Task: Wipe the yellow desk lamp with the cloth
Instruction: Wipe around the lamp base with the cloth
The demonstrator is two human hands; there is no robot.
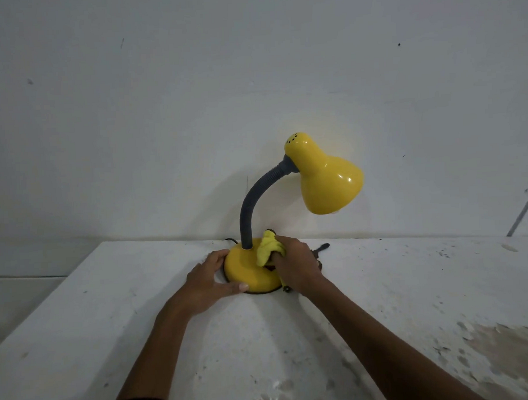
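Note:
The yellow desk lamp (325, 179) stands near the back of a white table (111, 327), with a grey bendy neck (251, 206) rising from a round yellow base (244, 270); its shade tilts to the right. My left hand (209, 282) wraps the left and front rim of the base, thumb along the near edge. My right hand (296, 265) is closed on a bunched yellow cloth (268, 249) and presses it on the right side of the base, beside the neck. Part of the base is hidden under this hand.
A white wall rises straight behind the table. A dark cord (231, 240) leaves the base at the back, and a dark plug end (321, 248) lies behind my right hand. The table's paint is worn and speckled at the right front (490, 350). The table's left edge runs diagonally.

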